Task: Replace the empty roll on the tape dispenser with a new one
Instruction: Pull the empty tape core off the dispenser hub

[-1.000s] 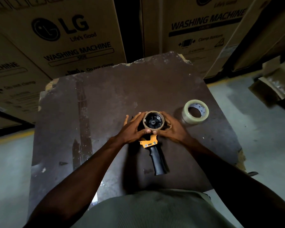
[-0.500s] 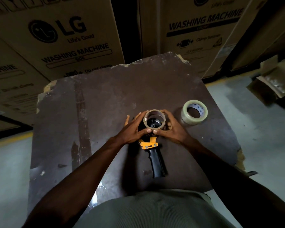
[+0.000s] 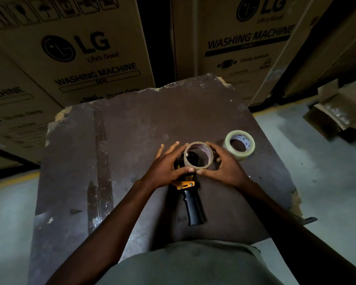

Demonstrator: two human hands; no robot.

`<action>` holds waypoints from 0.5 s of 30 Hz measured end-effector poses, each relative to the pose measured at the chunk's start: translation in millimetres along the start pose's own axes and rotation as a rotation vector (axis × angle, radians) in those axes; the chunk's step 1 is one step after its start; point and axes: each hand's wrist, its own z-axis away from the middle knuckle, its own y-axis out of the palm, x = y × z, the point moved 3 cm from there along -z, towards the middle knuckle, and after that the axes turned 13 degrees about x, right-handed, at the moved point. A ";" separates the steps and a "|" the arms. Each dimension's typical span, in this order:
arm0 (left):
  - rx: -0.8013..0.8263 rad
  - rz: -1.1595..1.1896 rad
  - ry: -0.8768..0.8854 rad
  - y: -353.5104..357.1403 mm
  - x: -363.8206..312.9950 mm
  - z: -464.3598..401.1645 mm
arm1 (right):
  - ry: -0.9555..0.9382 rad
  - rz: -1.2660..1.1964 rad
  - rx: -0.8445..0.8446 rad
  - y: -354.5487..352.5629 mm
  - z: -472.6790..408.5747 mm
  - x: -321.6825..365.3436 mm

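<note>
Nearest the person, below the thumbs, the tape dispenser (image 3: pixel 190 194) lies flat with its black handle pointing toward the body and its orange frame under the left thumb. Both hands close on the empty roll (image 3: pixel 198 154), a bare cardboard core: the left hand (image 3: pixel 166 169) grips its left side and the right hand (image 3: pixel 226 167) its right, thumbs meeting at the near rim. The core sits raised and tilted over the dispenser's black hub. Just beyond the right hand's fingers, the new roll (image 3: pixel 239 147) of clear tape lies flat. All rest on a worn dark board (image 3: pixel 132 140). Past the fingertips stand cardboard boxes (image 3: pixel 80 52) printed for washing machines, on a grey floor.
</note>
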 end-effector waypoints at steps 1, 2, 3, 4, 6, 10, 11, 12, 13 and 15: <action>-0.010 0.016 0.011 3.2 -3.7 2.9 | -0.007 -0.005 -0.011 -1.0 6.5 0.0; -0.022 0.030 0.023 6.9 -7.2 5.7 | -0.012 -0.012 -0.027 -2.2 13.6 -1.0; -0.037 0.038 0.032 11.0 -10.1 8.3 | -0.006 -0.013 -0.041 -2.7 21.5 -3.9; -0.053 0.041 0.036 14.7 -12.4 10.6 | 0.007 -0.008 -0.062 -2.7 29.2 -7.4; -0.085 0.055 0.036 23.7 -17.6 15.6 | 0.052 -0.004 -0.099 -2.6 47.6 -15.7; -0.113 0.107 -0.009 40.8 -24.5 27.5 | 0.119 0.009 -0.163 -4.7 80.5 -33.7; -0.113 0.109 -0.010 45.2 -24.3 30.0 | 0.144 -0.004 -0.182 -6.1 88.5 -42.4; -0.113 0.109 -0.007 48.9 -24.5 32.3 | 0.171 -0.001 -0.197 -7.5 97.0 -47.6; -0.114 0.111 -0.006 52.4 -23.8 33.9 | 0.202 0.010 -0.214 -8.7 106.2 -53.7; -0.128 0.116 -0.004 55.6 -24.8 37.4 | 0.268 0.047 -0.260 -11.3 123.1 -63.6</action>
